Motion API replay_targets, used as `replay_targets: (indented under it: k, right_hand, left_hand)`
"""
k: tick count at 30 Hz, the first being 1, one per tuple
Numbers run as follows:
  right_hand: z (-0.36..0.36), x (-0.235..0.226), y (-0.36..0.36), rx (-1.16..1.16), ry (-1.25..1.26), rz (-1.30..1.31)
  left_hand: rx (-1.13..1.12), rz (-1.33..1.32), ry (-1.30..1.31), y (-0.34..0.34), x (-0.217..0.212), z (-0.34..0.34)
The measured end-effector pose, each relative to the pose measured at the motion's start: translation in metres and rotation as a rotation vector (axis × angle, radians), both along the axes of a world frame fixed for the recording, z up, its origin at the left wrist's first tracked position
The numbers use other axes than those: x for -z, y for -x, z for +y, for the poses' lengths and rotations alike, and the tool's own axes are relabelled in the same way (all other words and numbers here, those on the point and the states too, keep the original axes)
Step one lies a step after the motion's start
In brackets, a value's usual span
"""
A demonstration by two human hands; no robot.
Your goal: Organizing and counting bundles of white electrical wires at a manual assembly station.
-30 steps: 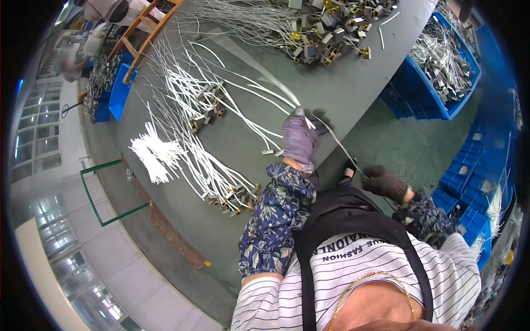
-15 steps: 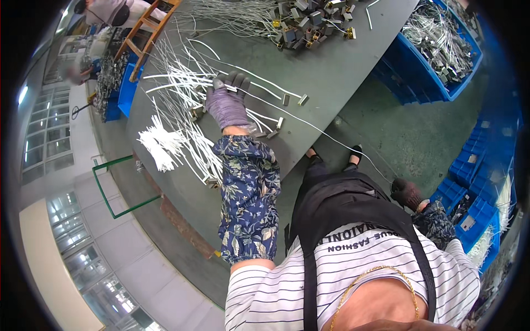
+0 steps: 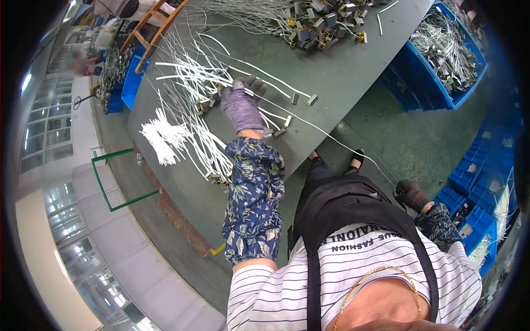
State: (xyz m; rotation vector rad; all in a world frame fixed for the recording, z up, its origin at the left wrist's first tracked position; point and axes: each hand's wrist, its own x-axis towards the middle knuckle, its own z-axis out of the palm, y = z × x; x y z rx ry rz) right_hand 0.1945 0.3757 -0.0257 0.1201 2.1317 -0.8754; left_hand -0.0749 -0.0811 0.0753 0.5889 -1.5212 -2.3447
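My left hand [image 3: 242, 107], in a purple-grey glove, rests on the table with its fingers closed on a thin white wire [image 3: 326, 134]. This wire leaves the hand, crosses the table edge and hangs in a curve to my right hand [image 3: 409, 195]. The dark-gloved right hand is closed around the wire's end, low at my right side. White sleeved wires [image 3: 207, 146] with small metal-cased parts on their ends lie about the left hand. Two such end pieces [image 3: 313, 100] sit just right of it. A bundle of short white tubes [image 3: 163, 137] lies at the left.
On the grey table [image 3: 353, 71], a heap of dark block-shaped parts with wires [image 3: 326, 25] lies at the far side. A blue crate [image 3: 436, 91] full of wired parts stands at the right; more blue bins [image 3: 477, 229] stand nearer. A wooden ladder-like frame [image 3: 157, 27] stands far left.
The whole view has shifted slightly, so table and hands appear a little farther right. Both hands keep their hold on the wire, with little other visible movement.
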Motion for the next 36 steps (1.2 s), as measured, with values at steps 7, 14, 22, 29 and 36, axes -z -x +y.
replay_targets:
  k: [7, 14, 22, 29, 36]
  right_hand:
    - [-0.073, -0.041, 0.061, 0.079, 0.262, 0.048]
    - [-0.111, -0.067, 0.128, 0.011, 0.267, 0.024]
    - [-0.212, -0.093, 0.199, -0.176, 0.148, 0.198]
    - [-0.212, -0.112, 0.260, 0.033, 0.136, 0.890]
    - [-0.211, -0.106, 0.380, -0.012, -0.137, 1.120]
  left_hand:
    - [0.606, -0.263, 0.291, -0.079, 0.017, 0.081]
    - [0.253, -0.363, -0.188, -0.069, -0.025, 0.055]
    - [0.189, -0.393, 0.429, -0.062, 0.013, 0.033]
    - [0.084, -0.452, 0.410, -0.042, 0.055, -0.059]
    - [0.254, -0.345, 0.144, -0.046, 0.030, -0.005]
